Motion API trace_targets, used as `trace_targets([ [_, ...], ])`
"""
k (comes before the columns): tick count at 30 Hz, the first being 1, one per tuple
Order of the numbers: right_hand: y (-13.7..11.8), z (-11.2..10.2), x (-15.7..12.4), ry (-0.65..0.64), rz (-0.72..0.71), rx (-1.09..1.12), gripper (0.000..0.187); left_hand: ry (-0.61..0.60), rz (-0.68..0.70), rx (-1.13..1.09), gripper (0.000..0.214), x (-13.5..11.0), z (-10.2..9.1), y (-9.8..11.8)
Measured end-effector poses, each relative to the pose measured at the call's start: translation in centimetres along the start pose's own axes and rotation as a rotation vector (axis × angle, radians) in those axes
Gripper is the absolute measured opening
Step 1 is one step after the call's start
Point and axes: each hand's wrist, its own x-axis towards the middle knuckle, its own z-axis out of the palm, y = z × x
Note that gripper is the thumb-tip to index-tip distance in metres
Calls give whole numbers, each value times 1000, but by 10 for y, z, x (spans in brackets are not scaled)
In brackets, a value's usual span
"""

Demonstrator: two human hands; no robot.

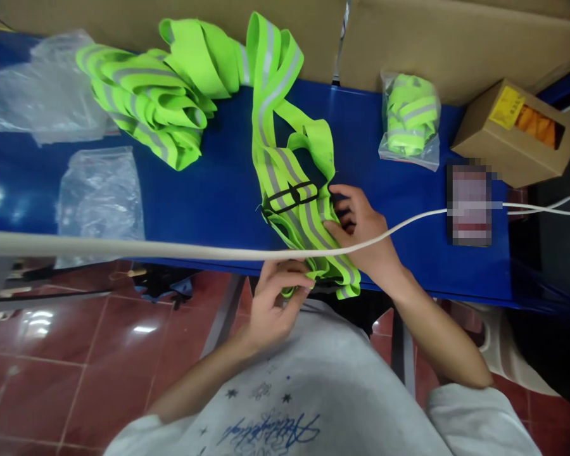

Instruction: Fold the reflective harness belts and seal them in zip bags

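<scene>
A neon yellow-green reflective strap with silver stripes lies in folded layers at the blue table's front edge. A black slide buckle sits across its upper layers. At the strap's lower end, my left hand is closed in a pinch on a piece of it. My right hand grips the strap's right edge, thumb on top and the other fingers curled beside it. From there the strap runs up in loops toward a bunched heap of the same reflective strap at the back left.
Clear plastic bags lie on the left of the blue table. A bagged strap bundle, a cardboard box and a phone-like blurred object stand right. A white cable crosses in front. Cardboard borders the back.
</scene>
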Motion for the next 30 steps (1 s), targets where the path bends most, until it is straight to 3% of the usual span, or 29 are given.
trace_targets([
  [4,-3,10,24,110,-106,-124,42,-51,134,44,34,-10,0,-2],
  [10,-14,1,38,-70,-31,-85,41,-78,149,119,42,-9,1,-1],
  [14,-28,-26,7,-236,-69,-64,54,-45,47,43,50,-12,3,-1],
  [17,-27,-42,-38,-115,-92,-151,62,-31,-23,57,48,-17,4,0],
  [19,-19,-45,-68,10,-215,-199,66,-17,-58,84,45,-20,4,2],
  [21,-8,-42,-87,-75,-393,-275,70,6,-56,88,44,-21,5,3],
  [24,4,-34,-95,-224,-494,-361,72,42,-64,76,47,-19,8,4],
  [30,8,-30,-79,-279,-447,-235,49,39,-193,-94,42,-9,11,11],
])
